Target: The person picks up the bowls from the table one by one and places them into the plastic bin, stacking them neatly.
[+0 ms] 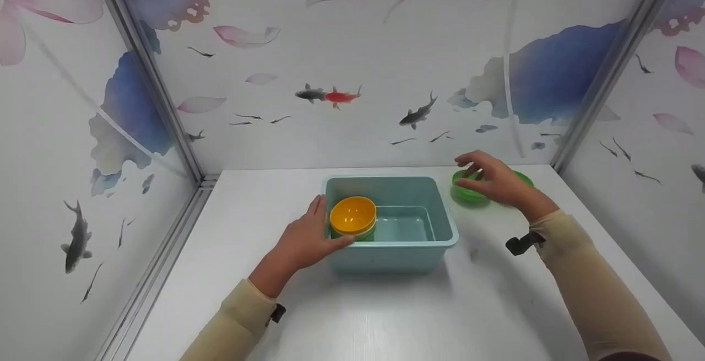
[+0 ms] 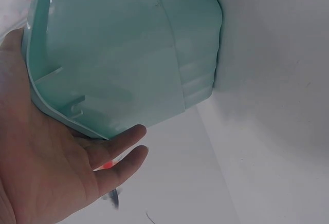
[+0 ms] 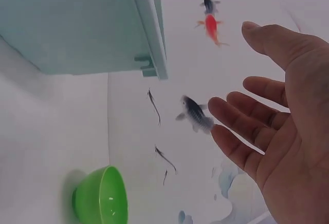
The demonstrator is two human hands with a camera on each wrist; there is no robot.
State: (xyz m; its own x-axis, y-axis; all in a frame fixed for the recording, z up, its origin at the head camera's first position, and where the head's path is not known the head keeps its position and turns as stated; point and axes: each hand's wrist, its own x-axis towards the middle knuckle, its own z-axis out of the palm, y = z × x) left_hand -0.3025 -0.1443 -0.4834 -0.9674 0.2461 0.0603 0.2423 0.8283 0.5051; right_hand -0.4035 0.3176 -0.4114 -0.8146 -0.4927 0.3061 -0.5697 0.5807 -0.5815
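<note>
A light teal plastic basin stands on the table. Inside its left end sits a stack of small bowls, an orange bowl on top and green showing beneath. My left hand rests against the basin's front left corner, thumb along the front rim and straight fingers along the left side. To the right of the basin, my right hand hovers over green bowls with nothing in it. Its fingers are loosely bent and spread in the right wrist view. One green bowl shows below the fingers; another green bowl is partly hidden behind the hand.
The white table ends at a back wall printed with fish and petals. Similar panels rise on the left and right, joined by metal posts. The green bowls stand close to the back wall.
</note>
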